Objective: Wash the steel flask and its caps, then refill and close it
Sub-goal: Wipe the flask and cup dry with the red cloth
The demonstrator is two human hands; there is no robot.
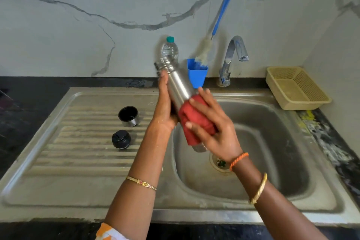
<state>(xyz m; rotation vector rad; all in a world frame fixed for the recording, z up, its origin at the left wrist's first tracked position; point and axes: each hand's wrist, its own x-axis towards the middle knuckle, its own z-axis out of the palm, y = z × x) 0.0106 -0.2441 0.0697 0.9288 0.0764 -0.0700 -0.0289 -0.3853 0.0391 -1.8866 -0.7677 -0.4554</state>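
The steel flask [178, 85] is tilted over the sink basin [272, 132], its open neck pointing up and away. My left hand [164, 107] holds the flask from the left side. My right hand [212, 124] grips a red cloth [191, 121] wrapped round the flask's lower part. On the ribbed drainboard [81, 142] to the left stand two caps: a steel cup cap [128, 116], open side up, and a black inner cap [120, 139] nearer to me.
Against the wall stand a clear plastic water bottle [171, 49], a blue cup [197, 74] holding a blue-handled bottle brush [204, 50], and the tap [231, 58]. A beige plastic basket [296, 87] sits on the counter at the right. The drain [220, 162] lies below the flask.
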